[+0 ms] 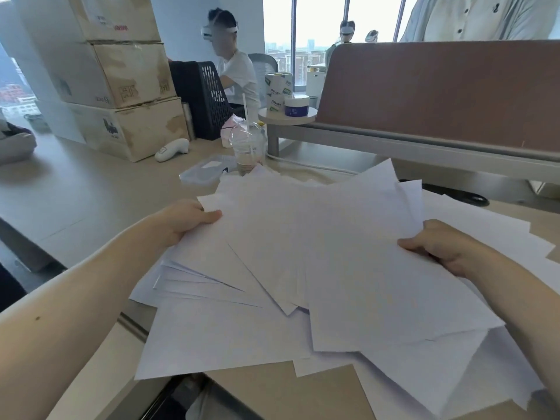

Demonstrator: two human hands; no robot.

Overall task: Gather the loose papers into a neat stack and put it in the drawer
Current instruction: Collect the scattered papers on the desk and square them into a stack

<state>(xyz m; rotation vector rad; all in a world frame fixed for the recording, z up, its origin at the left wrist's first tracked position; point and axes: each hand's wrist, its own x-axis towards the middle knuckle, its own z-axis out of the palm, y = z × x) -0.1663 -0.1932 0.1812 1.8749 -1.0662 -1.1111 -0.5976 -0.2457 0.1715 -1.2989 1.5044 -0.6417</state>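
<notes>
Both hands pinching the fanned papers [318,253] between them over the desk [91,201]: left hand [185,221] gripping the left edge, right hand [439,247] the right edge; sheets splaying toward me, so squaring needs inward push; drawer not visible

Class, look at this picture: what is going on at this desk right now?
A person holds a fanned, untidy bunch of loose white paper sheets, left hand gripping its left edge, right hand its right. More sheets lie scattered beneath on the beige desk. Nothing is squared into a stack yet, and no drawer is visible.
</notes>
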